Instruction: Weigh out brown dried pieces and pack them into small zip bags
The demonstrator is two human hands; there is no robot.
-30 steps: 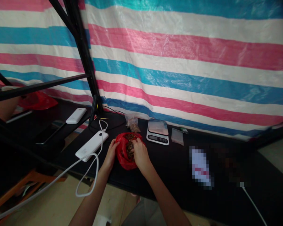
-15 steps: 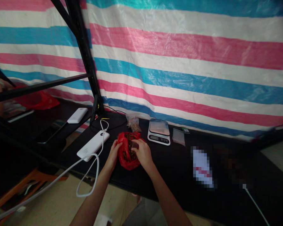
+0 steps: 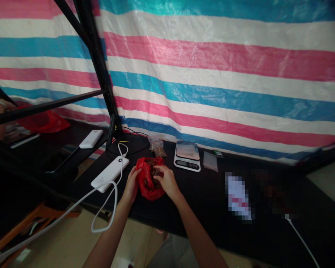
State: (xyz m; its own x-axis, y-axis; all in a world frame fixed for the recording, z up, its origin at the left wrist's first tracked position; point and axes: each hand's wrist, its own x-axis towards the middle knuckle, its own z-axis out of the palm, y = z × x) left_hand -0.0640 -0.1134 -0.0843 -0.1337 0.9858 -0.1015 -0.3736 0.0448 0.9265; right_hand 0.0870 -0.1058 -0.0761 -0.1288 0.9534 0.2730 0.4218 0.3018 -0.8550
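Observation:
A red plastic bag [image 3: 146, 187] holding small brown pieces sits on the black table [image 3: 201, 197] near its front edge. My left hand [image 3: 131, 182] grips the bag's left rim, fingers curled on the plastic. My right hand [image 3: 166, 180] is at the bag's right side, its fingers pinched together over the opening; whether they hold any pieces is hidden. Behind the bag lie a small clear bag of brown pieces [image 3: 156, 146] and a small digital scale [image 3: 187, 155].
A white power bank [image 3: 109, 173] with a white cable [image 3: 100, 208] lies left of the bag. Empty clear bags [image 3: 210, 161] lie right of the scale. A black metal frame [image 3: 100, 74] rises at left; a striped tarp [image 3: 226, 74] hangs behind. Another power bank [image 3: 91, 139] lies on a table at left.
My right hand drew back from deep inside the bag to its right rim, fingers pinched. My left hand has gathered the rim, so the bag's mouth is narrower.

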